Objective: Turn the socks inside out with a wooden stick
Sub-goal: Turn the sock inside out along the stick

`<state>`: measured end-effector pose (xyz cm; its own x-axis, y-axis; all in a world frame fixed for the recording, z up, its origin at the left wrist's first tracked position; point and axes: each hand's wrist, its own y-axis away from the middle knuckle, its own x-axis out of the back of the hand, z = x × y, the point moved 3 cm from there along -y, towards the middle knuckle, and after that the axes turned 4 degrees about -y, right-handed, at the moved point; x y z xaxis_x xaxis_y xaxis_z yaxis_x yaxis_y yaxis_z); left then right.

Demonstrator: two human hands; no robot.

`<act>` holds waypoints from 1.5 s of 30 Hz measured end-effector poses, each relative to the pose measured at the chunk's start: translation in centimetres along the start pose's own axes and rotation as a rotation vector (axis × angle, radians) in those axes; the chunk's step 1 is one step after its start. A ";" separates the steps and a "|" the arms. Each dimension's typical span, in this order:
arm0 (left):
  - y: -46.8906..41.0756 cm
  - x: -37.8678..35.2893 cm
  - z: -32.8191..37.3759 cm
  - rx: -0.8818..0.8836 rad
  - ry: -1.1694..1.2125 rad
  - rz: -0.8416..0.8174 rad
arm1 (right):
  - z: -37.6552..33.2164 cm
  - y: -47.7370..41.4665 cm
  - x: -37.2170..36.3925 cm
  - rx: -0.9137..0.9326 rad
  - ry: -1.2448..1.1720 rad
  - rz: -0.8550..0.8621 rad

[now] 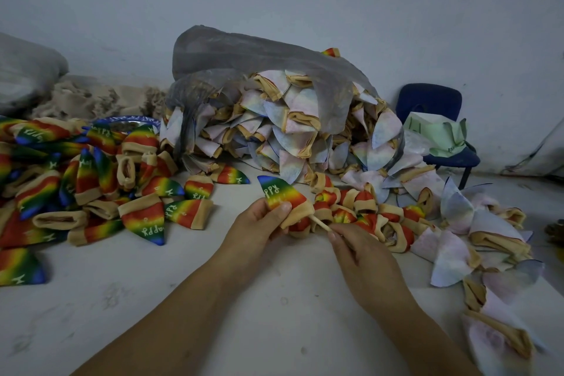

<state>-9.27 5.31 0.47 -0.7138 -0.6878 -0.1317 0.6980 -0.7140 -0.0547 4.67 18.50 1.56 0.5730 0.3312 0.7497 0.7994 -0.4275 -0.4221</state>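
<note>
Both forearms [183,320] reach in from the bottom edge over a pale floor [91,299]. Ahead of them the left hand [259,221] grips a rainbow sock [283,194], thumb pressed on its beige cuff, while the right hand [363,256] pinches a wooden stick [320,224] whose tip enters that cuff. A heap of rainbow socks [91,177] lies left; pale socks [290,131] spill from a plastic bag [244,55] behind.

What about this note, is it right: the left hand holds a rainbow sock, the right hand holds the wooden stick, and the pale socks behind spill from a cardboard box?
One error: in the head view the pale socks spill from a grey plastic bag, not a box. The left hand does hold the rainbow sock, the right hand the wooden stick.
</note>
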 end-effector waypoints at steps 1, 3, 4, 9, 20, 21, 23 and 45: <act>0.0 0.0 0.0 0.004 -0.032 -0.012 | -0.1 0.1 -0.1 0.002 0.010 -0.001; 0.0 0.0 0.1 -0.004 -0.124 -0.023 | -0.1 0.2 -0.1 0.002 0.037 -0.001; 0.1 0.0 0.2 -0.011 -0.165 -0.021 | -0.2 0.2 -0.1 0.002 0.049 -0.004; 0.3 -0.2 0.6 -0.011 -0.325 0.055 | -0.3 0.3 0.0 0.002 0.091 0.009; 0.6 -0.5 1.0 0.042 -0.243 -0.034 | -0.3 0.1 0.3 -0.014 0.076 0.016; 0.6 -0.5 1.1 0.046 -0.239 -0.045 | -0.3 0.1 0.3 -0.012 0.070 0.020; 0.7 -0.6 1.3 0.048 -0.251 -0.055 | -0.3 0.1 0.3 -0.012 0.062 0.026; 0.6 -0.6 0.4 0.040 -0.224 0.053 | 0.0 0.0 0.1 -0.108 -0.028 -0.001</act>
<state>-8.48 5.26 0.95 -0.6744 -0.7329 0.0895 0.7350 -0.6780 -0.0134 4.69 18.54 1.61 0.5785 0.3544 0.7347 0.7766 -0.5147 -0.3632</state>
